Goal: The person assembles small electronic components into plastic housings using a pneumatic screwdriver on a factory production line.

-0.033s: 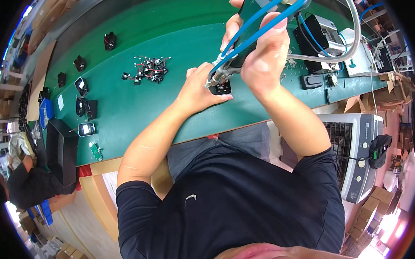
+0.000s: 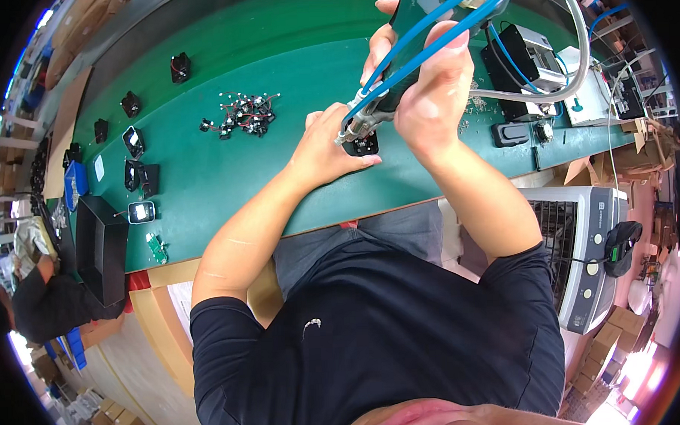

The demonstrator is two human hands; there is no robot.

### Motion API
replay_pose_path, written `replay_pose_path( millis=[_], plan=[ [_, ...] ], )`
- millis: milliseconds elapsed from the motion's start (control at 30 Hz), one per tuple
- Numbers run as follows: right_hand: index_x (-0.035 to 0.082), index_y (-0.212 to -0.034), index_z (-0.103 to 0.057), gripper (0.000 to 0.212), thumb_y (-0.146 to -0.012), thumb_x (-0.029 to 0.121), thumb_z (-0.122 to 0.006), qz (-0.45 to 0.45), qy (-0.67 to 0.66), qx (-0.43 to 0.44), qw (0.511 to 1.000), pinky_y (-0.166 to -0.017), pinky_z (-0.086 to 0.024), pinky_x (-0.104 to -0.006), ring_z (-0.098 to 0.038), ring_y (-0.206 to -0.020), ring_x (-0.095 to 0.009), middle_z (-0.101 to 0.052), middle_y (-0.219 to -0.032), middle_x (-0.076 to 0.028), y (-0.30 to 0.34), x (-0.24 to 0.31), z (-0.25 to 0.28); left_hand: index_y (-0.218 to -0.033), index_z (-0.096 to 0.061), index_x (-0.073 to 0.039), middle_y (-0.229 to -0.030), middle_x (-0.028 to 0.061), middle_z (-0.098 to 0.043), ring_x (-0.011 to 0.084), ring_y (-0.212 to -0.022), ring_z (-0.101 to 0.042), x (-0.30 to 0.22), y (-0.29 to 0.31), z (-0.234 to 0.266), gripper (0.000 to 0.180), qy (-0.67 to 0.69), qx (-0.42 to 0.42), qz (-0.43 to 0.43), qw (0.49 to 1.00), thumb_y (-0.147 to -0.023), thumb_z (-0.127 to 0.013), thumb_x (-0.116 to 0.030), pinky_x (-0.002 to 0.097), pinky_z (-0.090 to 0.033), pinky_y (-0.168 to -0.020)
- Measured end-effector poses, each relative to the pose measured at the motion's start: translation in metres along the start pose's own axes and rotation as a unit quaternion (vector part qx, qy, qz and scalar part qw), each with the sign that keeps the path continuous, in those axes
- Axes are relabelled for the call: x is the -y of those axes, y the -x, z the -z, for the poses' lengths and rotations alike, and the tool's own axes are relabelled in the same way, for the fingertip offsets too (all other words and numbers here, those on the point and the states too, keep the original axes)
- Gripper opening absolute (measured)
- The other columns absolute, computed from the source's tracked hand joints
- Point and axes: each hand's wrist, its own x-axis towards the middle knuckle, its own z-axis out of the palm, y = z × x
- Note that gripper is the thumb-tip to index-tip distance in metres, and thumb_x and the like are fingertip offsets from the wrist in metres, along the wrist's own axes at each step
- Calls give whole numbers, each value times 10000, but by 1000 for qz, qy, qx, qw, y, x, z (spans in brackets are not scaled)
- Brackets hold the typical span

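Note:
In my right hand [image 2: 435, 108] is a dark powered screwdriver with a metal nose [image 2: 364, 123] and blue hoses [image 2: 442, 40] running along it. The fingers wrap round its body, and the tool tilts down to the left. Its tip meets a small black plastic housing [image 2: 366, 145] on the green bench, though the exact contact point is hidden. Curled round the left side of that housing, my left hand [image 2: 325, 149] holds it against the bench, thumb along its near edge. Left of it lies a pile of small black parts with red wires [image 2: 248, 114].
Black housings [image 2: 134, 142] stand along the bench's left side, near a black tray [image 2: 101, 247] and a green circuit board [image 2: 157, 247]. A black-and-silver machine [image 2: 529, 63] stands at right behind a grey hose [image 2: 546, 96], with small loose metal pieces beside it. Another person [image 2: 55, 297] is at far left.

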Motion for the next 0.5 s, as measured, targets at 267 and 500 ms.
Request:
replay_pose_path(
  millis=[267, 500],
  plan=[
    [-33, -1253, -529, 786, -1026, 708, -399, 6, 111, 27, 993, -549, -501, -292, -601, -603, -172, -594, -758, -94, 6, -7, 1, -1231, -612, -82, -1038, 86, -629, 320, -977, -580, -2, 1, 5, 772, -15, 11, 20, 1000, -619, -970, -388, 414, -420, -922],
    [8, -1143, -562, 451, -1057, 451, -560, 49, 36, -2, 998, -578, -497, -275, -588, -645, -112, -616, -805, -56, -49, 63, -22, -1354, -575, -92, -1251, 121, -599, 315, -1197, -544, -12, -3, 14, 814, -109, 29, 2, 994, -681, -923, -390, 449, -366, -1041]
  ],
)
